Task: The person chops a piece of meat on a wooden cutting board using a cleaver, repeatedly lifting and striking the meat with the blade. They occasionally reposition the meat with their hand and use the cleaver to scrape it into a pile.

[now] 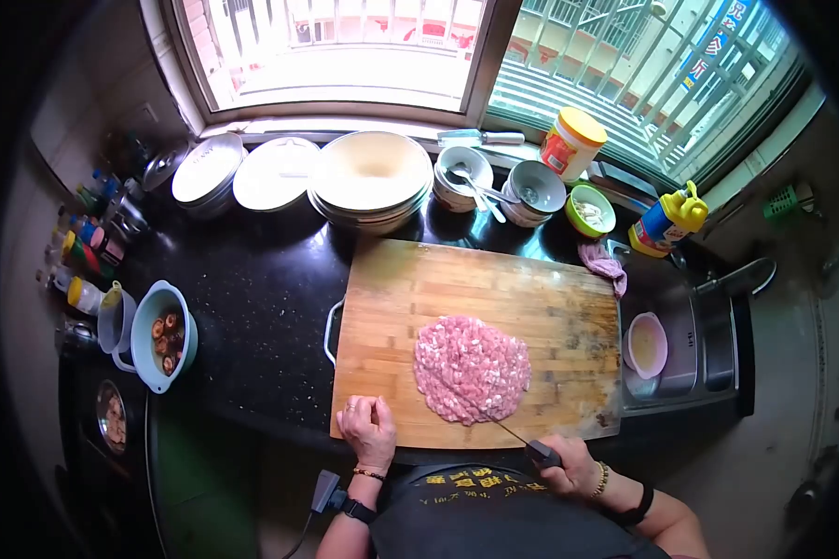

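Observation:
A flat mound of minced meat (473,368), pink with white bits of fat, lies on a wooden cutting board (382,307). My right hand (573,469) is closed around the black handle of a knife (543,455). The blade shows only as a thin dark line that reaches the near edge of the meat. At the board's near left corner rests my left hand (367,430), its fingers curled in and nothing visible in them. It is apart from the meat.
Left of the board, a light blue colander (138,340) holds mushrooms. Stacked plates (373,172), bowls (534,191) with spoons, a yellow-lidded tub (571,144) and a yellow-capped jug (667,219) line the window. A sink (680,326) with a pink bowl (645,345) is at right.

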Action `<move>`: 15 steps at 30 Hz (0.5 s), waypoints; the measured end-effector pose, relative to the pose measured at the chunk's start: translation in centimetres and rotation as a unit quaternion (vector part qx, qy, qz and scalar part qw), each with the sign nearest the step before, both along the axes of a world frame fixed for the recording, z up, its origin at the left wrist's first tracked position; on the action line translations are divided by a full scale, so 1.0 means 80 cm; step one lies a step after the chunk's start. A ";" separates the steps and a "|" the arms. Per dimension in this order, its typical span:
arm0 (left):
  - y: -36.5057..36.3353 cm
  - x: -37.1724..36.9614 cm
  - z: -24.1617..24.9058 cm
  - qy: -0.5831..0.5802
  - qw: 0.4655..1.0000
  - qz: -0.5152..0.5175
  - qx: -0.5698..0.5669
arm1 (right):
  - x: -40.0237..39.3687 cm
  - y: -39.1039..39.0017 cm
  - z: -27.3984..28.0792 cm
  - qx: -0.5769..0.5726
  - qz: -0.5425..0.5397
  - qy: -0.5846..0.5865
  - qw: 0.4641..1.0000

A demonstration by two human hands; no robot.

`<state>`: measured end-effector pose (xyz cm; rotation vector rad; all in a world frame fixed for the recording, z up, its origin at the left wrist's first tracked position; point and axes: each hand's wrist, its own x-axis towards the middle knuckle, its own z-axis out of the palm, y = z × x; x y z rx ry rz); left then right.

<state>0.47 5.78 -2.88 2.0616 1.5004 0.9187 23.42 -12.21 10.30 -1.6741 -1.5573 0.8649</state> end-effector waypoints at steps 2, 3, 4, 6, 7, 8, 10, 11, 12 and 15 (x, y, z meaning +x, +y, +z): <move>0.001 0.002 -0.001 0.008 1.000 0.004 0.002 | 0.009 -0.010 -0.041 -0.039 -0.013 -0.099 0.994; 0.001 0.002 -0.002 0.012 1.000 0.004 0.014 | 0.017 -0.013 -0.067 -0.207 -0.023 -0.160 0.965; 0.001 0.001 -0.002 0.018 1.000 0.002 0.026 | 0.015 -0.011 -0.061 -0.206 -0.021 -0.159 0.965; 0.002 0.000 -0.001 0.014 0.999 0.005 0.029 | 0.013 -0.008 -0.042 -0.177 -0.032 -0.141 0.974; 0.001 -0.001 0.000 0.010 0.999 -0.002 0.030 | 0.007 -0.004 -0.022 -0.183 -0.044 -0.091 0.978; 0.002 0.001 -0.002 0.009 1.000 -0.005 0.030 | 0.003 -0.001 -0.008 -0.184 -0.046 -0.092 0.978; 0.001 0.001 -0.006 0.006 0.999 0.001 0.037 | -0.006 0.001 0.008 -0.033 -0.031 -0.018 0.999; 0.001 0.001 -0.006 0.006 0.999 0.000 0.036 | -0.011 0.000 0.003 0.004 -0.032 0.012 0.999; 0.001 0.001 -0.007 0.002 0.999 -0.002 0.046 | -0.016 -0.002 -0.010 0.004 -0.033 0.011 0.999; 0.003 0.001 -0.004 -0.004 0.999 -0.010 0.051 | -0.017 0.001 -0.068 -0.207 -0.043 -0.114 0.971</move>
